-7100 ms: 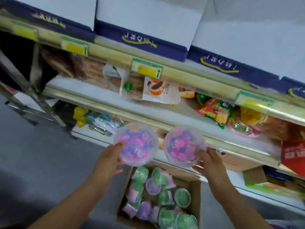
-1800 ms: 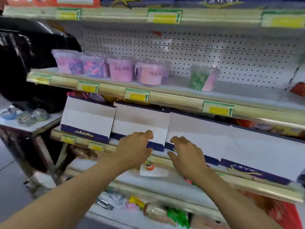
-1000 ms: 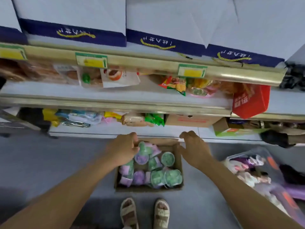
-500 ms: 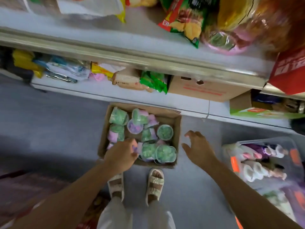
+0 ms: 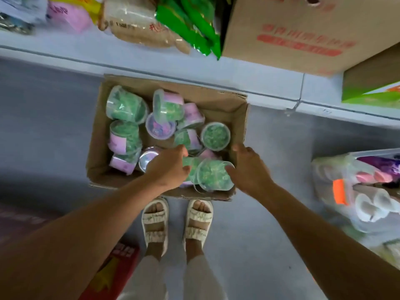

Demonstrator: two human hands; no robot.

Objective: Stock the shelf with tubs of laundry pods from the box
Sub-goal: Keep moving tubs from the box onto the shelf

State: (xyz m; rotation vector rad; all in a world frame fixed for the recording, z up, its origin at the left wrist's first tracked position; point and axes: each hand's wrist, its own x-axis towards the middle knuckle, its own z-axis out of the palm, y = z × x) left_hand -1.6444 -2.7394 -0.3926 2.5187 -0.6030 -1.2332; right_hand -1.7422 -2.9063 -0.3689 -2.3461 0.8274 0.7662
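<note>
Grey floor (image 5: 54, 126) fills the lower view, and a pale bottom shelf (image 5: 238, 74) runs across the top. On that shelf lie a clear bag of grain (image 5: 138, 24), green packets (image 5: 190, 27), a pink packet (image 5: 67, 16) and a large brown carton with red print (image 5: 303, 33); a green-and-white carton (image 5: 372, 87) sits at the far right.

On the floor just in front of the shelf stands an open cardboard box (image 5: 101, 131) holding the tubs of laundry pods — clear round tubs with pink labels, mostly filled with green pods, lying at all angles. One purple-pod tub (image 5: 160, 127) faces lid up near the middle, and a green-pod tub (image 5: 215, 136) faces lid up toward the right wall.

Both hands reach into the near side of the box. The left hand (image 5: 167, 167) lies over the tubs, its fingers curled down onto a green tub (image 5: 190, 163), but the back of the hand hides them and I cannot tell whether they have closed on it. The right hand (image 5: 249, 169) is at the near right corner, its fingers curved against the side of the front green tub (image 5: 214, 176), thumb raised — contact shows, a full grip does not.

Below the box stand two feet in cream sandals (image 5: 154, 221) and light trousers. A red carton (image 5: 114, 269) lies at the lower left, and a clear plastic bin of bottles (image 5: 357, 191) sits at the right.
</note>
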